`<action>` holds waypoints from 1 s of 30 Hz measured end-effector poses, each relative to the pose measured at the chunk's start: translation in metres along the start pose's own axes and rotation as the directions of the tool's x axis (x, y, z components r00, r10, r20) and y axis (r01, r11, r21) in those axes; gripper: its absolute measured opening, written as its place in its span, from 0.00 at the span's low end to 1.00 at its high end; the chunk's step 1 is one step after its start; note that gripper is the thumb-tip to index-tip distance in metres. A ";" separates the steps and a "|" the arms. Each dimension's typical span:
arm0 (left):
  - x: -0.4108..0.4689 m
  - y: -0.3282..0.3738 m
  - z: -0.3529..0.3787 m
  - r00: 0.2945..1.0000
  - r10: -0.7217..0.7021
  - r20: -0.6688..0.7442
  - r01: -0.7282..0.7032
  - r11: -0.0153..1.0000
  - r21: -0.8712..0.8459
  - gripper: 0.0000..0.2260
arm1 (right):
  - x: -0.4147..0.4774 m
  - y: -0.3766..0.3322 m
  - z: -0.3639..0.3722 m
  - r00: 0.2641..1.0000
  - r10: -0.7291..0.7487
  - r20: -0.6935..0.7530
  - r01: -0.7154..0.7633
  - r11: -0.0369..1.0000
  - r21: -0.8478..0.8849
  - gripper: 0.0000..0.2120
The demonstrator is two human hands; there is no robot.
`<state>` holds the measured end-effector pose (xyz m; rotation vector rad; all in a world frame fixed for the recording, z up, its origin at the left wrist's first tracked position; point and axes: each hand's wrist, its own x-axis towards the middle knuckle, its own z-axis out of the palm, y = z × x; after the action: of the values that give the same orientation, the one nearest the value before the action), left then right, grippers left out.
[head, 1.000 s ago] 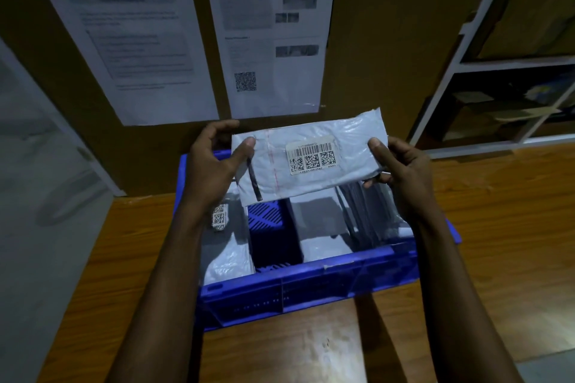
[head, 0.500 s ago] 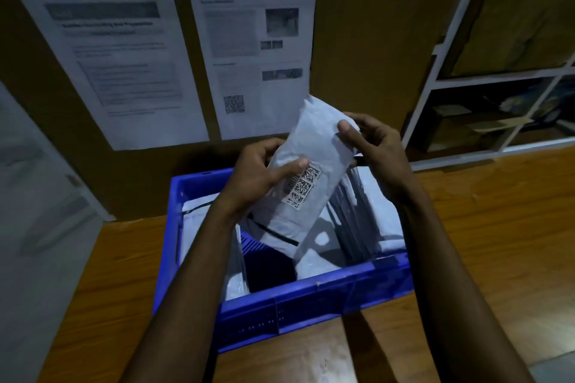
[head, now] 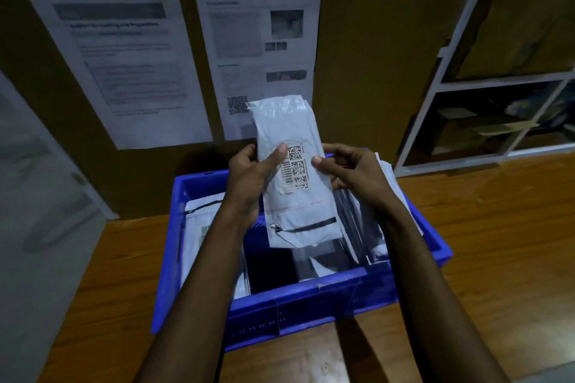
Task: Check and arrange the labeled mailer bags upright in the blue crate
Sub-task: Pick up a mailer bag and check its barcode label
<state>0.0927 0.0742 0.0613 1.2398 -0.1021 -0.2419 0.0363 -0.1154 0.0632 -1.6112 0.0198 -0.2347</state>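
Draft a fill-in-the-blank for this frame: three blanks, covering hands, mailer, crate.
1. The left hand and right hand grip one mailer bag over the ____ crate.
2. The black strip lies near the bag's ____ edge.
3. The crate rests on a ____ table.
Missing words: blue; bottom; wooden.

Packing or warehouse station: instruction sheets (head: 124, 65) taped on cardboard wall (head: 379, 65), storage shelving (head: 485, 81), wooden bench (head: 497, 258).
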 end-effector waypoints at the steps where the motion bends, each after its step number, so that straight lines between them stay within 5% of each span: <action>1: 0.000 0.000 -0.002 1.000 -0.007 0.000 0.007 1.000 -0.001 0.17 | 0.001 0.000 0.001 1.000 -0.009 -0.010 0.009 1.000 -0.003 0.10; 6: -0.004 0.003 -0.027 0.994 -0.015 -0.105 0.023 0.997 0.071 0.10 | 0.004 0.000 0.007 1.000 -0.003 -0.026 0.002 1.000 -0.016 0.10; 15: -0.022 0.009 -0.105 0.898 0.201 -0.391 0.032 0.858 0.513 0.06 | 0.026 0.027 0.083 0.975 0.195 0.107 -0.171 0.965 -0.200 0.07; 23: -0.048 -0.015 -0.138 0.856 0.319 -0.406 0.317 0.298 0.901 0.08 | 0.022 0.094 0.147 0.928 0.340 0.154 -0.228 0.842 -0.489 0.09; 26: -0.049 -0.019 -0.133 0.835 0.385 -0.393 0.338 0.204 0.919 0.10 | 0.023 0.098 0.154 0.928 0.325 0.183 -0.179 0.819 -0.545 0.13; 30: -0.047 -0.032 -0.127 0.926 0.252 -0.281 0.255 0.132 0.958 0.05 | 0.023 0.090 0.141 0.922 0.318 0.220 -0.093 0.734 -0.673 0.21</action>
<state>0.0696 0.1926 -0.0080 2.7026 0.1291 0.1662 0.0940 0.0148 -0.0279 -2.3202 0.0345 0.2559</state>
